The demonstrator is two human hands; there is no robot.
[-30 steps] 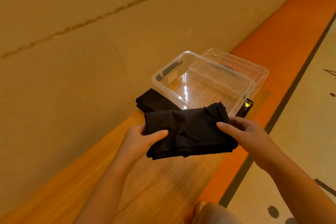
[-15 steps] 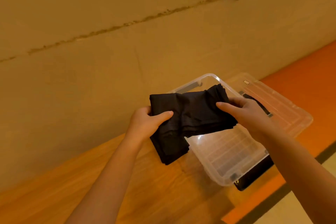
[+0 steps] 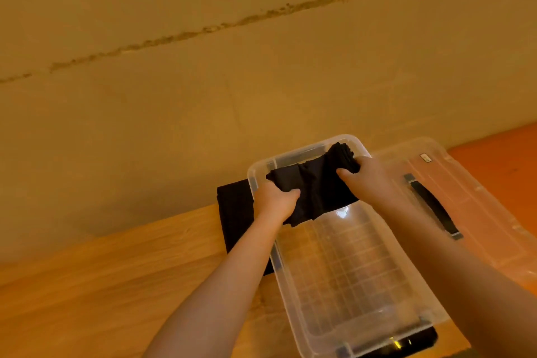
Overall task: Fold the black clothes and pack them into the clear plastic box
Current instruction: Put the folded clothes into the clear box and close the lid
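Observation:
A folded black garment is held inside the far end of the clear plastic box. My left hand grips its left end, thumb on top. At the garment's right end my right hand grips the fabric near the box's far corner. The near part of the box shows a bare ribbed bottom. A second folded black garment lies on the wooden table to the left of the box, partly hidden by my left forearm.
The clear lid with a black handle lies right of the box. A black phone lies under the box's near end. A beige wall rises just behind the wooden table. Orange surface at right.
Both hands carried the folded garment from above the table forward and down into the far end of the box. The view has tilted down over the box.

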